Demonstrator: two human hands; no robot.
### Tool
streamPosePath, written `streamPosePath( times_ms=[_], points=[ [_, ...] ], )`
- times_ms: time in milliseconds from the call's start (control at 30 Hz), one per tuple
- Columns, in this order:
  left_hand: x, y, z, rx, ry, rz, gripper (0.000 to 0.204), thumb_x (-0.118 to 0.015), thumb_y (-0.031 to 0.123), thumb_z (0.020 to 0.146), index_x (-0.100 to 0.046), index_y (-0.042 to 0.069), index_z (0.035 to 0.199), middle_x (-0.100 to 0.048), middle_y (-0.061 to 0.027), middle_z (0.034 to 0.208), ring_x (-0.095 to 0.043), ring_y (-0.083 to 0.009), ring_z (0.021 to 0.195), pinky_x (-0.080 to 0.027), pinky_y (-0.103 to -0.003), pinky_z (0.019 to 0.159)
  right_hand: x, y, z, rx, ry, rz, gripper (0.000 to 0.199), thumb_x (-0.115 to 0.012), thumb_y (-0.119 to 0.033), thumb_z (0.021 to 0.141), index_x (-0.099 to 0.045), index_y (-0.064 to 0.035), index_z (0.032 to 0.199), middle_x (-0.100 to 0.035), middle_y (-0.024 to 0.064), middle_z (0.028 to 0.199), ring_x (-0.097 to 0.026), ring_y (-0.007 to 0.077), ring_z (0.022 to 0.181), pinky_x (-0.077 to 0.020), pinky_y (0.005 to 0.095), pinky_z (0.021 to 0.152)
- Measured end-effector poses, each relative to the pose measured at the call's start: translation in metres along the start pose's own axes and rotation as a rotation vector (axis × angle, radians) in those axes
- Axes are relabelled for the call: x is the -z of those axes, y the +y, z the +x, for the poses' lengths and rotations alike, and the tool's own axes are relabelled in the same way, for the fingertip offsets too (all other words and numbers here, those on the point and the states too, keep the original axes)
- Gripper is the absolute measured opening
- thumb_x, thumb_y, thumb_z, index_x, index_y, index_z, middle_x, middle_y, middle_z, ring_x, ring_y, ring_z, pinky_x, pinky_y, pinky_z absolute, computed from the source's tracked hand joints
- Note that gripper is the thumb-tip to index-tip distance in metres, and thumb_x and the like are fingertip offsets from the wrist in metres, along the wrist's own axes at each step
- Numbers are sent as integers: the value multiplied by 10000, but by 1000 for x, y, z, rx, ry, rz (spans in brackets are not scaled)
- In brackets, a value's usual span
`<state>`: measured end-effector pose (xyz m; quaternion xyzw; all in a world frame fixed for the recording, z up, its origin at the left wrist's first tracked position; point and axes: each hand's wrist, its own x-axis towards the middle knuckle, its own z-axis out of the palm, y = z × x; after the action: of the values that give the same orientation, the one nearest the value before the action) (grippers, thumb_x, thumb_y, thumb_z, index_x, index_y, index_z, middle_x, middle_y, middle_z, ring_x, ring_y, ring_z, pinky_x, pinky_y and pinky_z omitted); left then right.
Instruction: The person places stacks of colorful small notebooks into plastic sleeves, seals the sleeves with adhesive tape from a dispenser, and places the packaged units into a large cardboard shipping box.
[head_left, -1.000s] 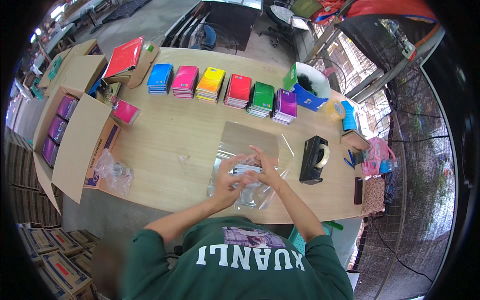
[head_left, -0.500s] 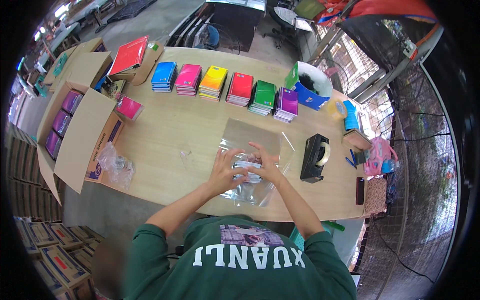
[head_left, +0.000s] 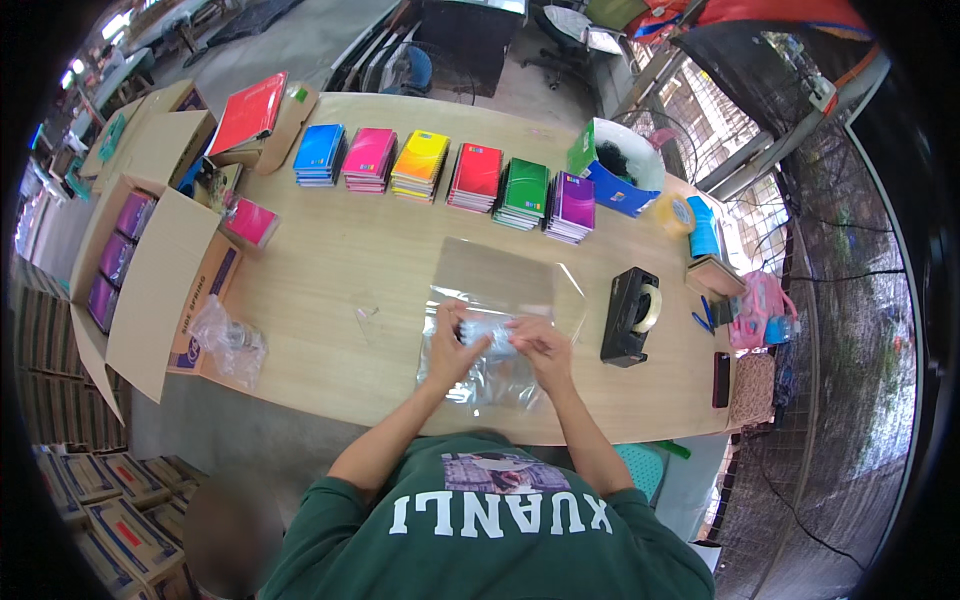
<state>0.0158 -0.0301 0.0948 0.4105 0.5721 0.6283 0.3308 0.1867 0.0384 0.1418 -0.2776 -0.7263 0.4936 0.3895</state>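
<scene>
A clear plastic bag (head_left: 500, 290) lies flat on the wooden table (head_left: 330, 300) in front of me. My left hand (head_left: 452, 345) and my right hand (head_left: 540, 345) both grip the bag's near part, where a small bundle of clear-wrapped items (head_left: 492, 330) sits between them. The fingers of both hands curl over the plastic. What exactly is in the bundle is too small to tell.
Stacks of coloured notebooks (head_left: 445, 170) line the table's far side. A black tape dispenser (head_left: 630, 315) stands to my right. An open cardboard box (head_left: 140, 260) with purple packs sits at left, a crumpled plastic bag (head_left: 225, 345) beside it. A blue-green bin (head_left: 620, 175) stands far right.
Both hands shifted slightly on the bag and drew closer together over the bundle. The bag has stayed in the same place on the table.
</scene>
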Motion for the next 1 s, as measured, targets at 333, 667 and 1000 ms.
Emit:
streamPosePath(
  times_ms=[333,667,1000],
  points=[
    [-21,-1,4,118,36,-156,695,-773,-5,715,-420,43,1313,-672,-69,945,-623,-143,877,-498,-277,789,10,-30,39,-62,32,-295,270,-740,-37,767,-699,-37,1034,-677,99,976,-601,264,1085,-395,408,1034],
    [-27,0,-7,-32,-16,-15,300,-704,-102,669,-736,40,931,-684,-89,989,-627,-170,938,-496,-278,811,9,-2,3,271,-107,-385,158,-715,18,752,-744,-102,851,-677,49,896,-615,269,1020,-440,431,1005],
    [-39,7,-8,101,33,-144,160,-710,-108,691,-743,21,780,-655,-94,972,-609,-167,950,-490,-265,759,241,71,-82,-887,810,-309,311,-764,-259,789,-717,39,864,-685,100,804,-637,181,756,-486,339,666]
  ],
)
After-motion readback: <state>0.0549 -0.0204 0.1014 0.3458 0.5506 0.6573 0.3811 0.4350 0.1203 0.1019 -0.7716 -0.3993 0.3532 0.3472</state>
